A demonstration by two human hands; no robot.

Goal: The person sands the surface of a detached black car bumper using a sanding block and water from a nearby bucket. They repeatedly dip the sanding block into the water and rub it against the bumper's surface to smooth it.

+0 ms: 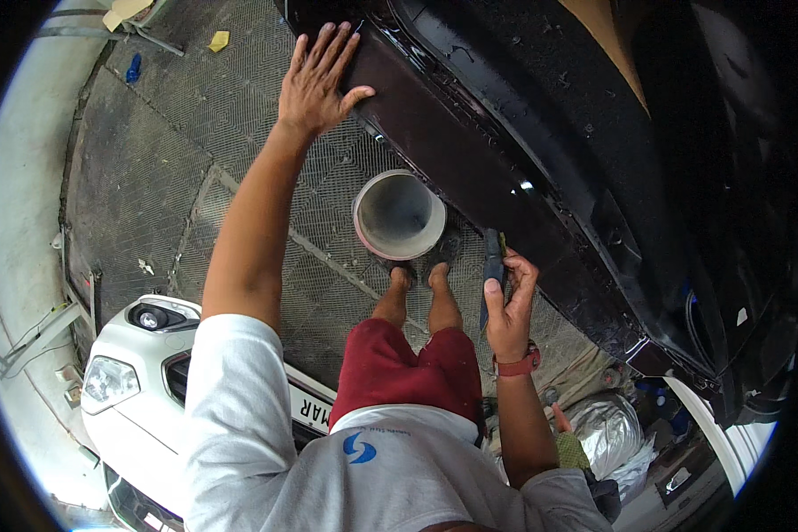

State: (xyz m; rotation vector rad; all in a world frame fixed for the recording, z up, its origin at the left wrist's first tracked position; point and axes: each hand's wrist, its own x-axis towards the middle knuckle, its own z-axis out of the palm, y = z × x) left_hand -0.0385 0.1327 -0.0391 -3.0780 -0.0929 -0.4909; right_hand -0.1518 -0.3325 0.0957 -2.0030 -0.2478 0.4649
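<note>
My left hand (317, 93) lies flat with fingers spread on the far end of a dark maroon car body panel (457, 146). In my right hand (511, 310) is a narrow, dark, flat block (494, 262) with a yellow-green bit at its edge. Thumb and fingers close round it, and it stands on edge beside the panel's near side. Whether it touches the panel I cannot tell. A red band circles my right wrist. Below the panel's edge, a whitish round bucket (361, 232) stands on the floor just ahead of my feet.
Black vehicle trim (541, 133) runs along the panel's right. A white car front (133, 355) stands at the lower left, beside a pale wall (18, 195). Silvery plastic sheeting (603, 434) and part of another person lie lower right. A yellow scrap (219, 41) lies on the patterned floor.
</note>
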